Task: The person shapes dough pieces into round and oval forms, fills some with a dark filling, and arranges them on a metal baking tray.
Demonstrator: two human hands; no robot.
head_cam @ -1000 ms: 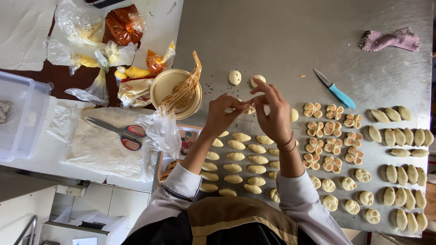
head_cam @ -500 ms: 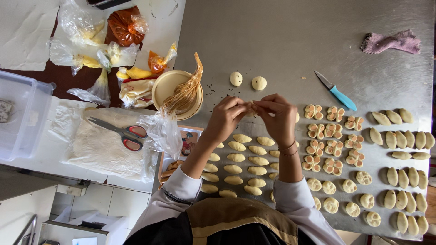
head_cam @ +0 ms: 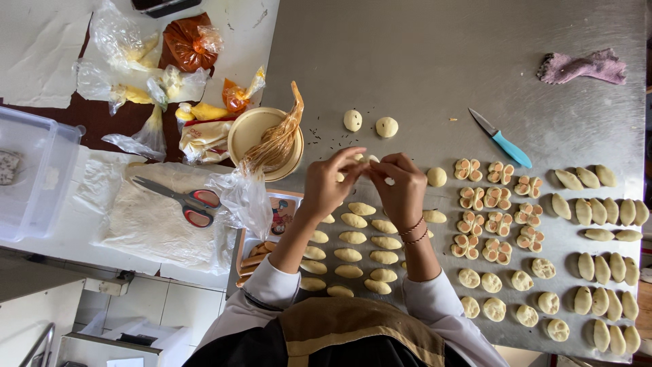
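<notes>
- Dough piece [head_cam: 389, 181], small and pale, sits at the centre of the frame between the fingertips of both hands, held just above the steel table [head_cam: 421, 61]; most of it is hidden by the fingers.
- Far left of the frame: a clear plastic tub [head_cam: 30, 177] lies at the edge, and red-handled scissors [head_cam: 178, 198] rest on a floured cloth, well apart from the hands.
- Upper left: knotted plastic bags [head_cam: 153, 81] of yellow and orange filling lie together, and a cream bowl [head_cam: 261, 139] beside them holds a brown piping bag.
- Left hand [head_cam: 328, 183]: its grip is nearly closed, thumb and forefinger pinching the dough piece from the left side.
- Right hand [head_cam: 401, 187]: its grip is likewise closed to a pinch, meeting the left at the same piece; beaded bracelets circle the wrist.
- Handling, as I judge it: the piece looks light, soft and easily dented, perhaps a little tacky, so it wants a gentle hold by its edges with fingertips only, never a squeeze across the middle.
- Below the hands: rows of oval dough shapes [head_cam: 353, 238] lie on the table, near the forearms.
- Right of centre: scored flower-like pieces [head_cam: 499, 217] stand in rows, with a blue-handled knife [head_cam: 502, 139] above them.
- Far right: leaf-shaped pieces [head_cam: 604, 211] fill the edge, and a purple cloth [head_cam: 584, 66] lies at upper right.
</notes>
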